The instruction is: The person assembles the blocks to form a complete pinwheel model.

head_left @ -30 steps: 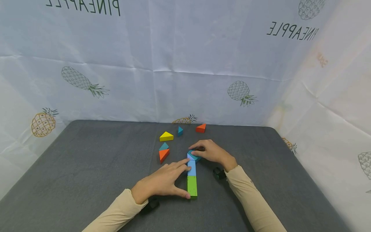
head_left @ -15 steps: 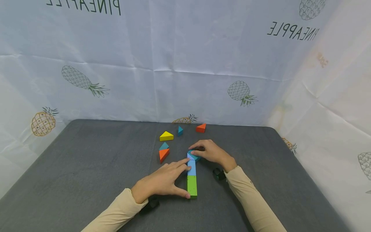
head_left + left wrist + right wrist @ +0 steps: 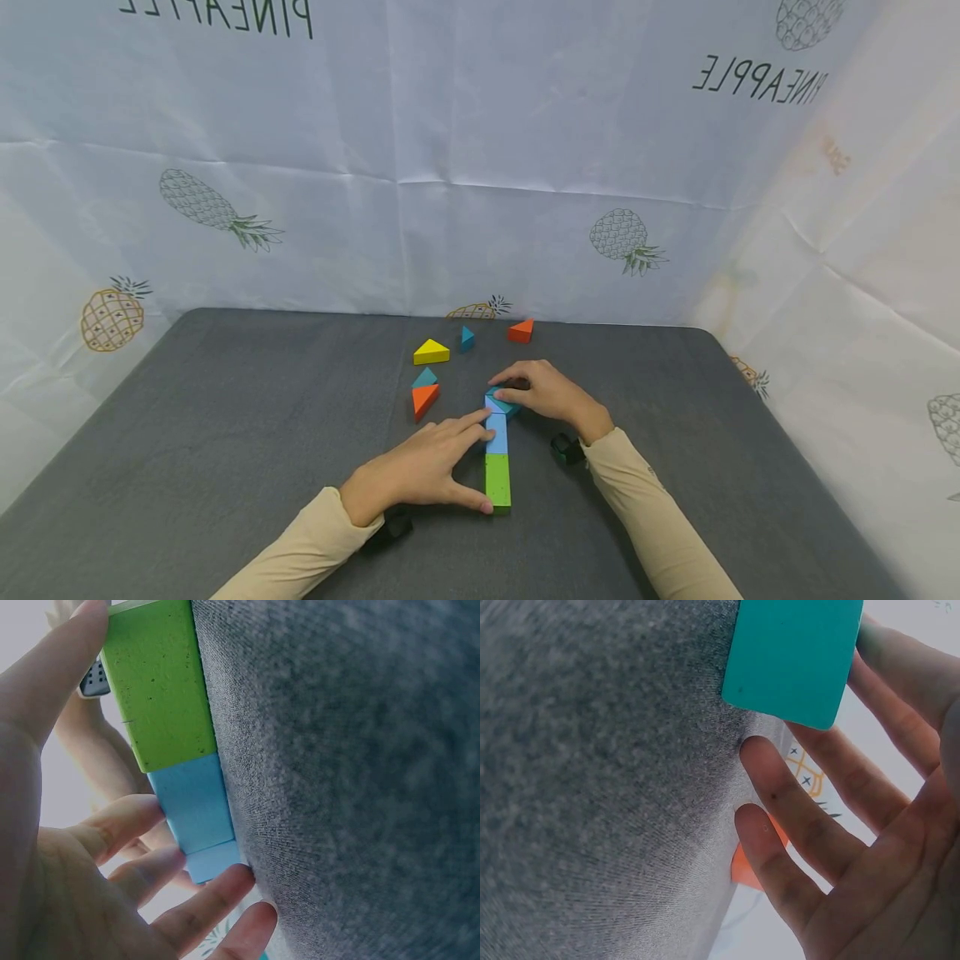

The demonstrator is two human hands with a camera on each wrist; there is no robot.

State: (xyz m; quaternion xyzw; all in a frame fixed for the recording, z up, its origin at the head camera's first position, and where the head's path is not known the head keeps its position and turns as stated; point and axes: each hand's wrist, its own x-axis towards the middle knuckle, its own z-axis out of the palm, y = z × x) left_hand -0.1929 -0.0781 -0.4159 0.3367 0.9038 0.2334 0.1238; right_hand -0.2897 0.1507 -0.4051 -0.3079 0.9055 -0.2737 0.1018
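A straight row of toy blocks runs away from me: a green block [image 3: 498, 482] nearest, then a light blue block [image 3: 498, 442], a smaller light blue piece [image 3: 492, 406] and a teal triangular block [image 3: 511, 408] at the far end. My left hand [image 3: 416, 468] lies along the row's left side, thumb at the green block's near corner. In the left wrist view its fairly straight fingers touch the light blue block's side. My right hand [image 3: 553, 394] pinches the teal block between thumb and fingers, covering part of it. Its other fingers reach down near the tabletop in the right wrist view.
Loose blocks lie beyond on the grey tabletop [image 3: 262, 433]: an orange triangle [image 3: 424, 402] against a teal one [image 3: 425, 378], a yellow triangle [image 3: 431, 353], a small blue triangle [image 3: 467, 339] and a red-orange triangle [image 3: 521, 332]. A pineapple-print cloth [image 3: 495, 242] hangs behind the table.
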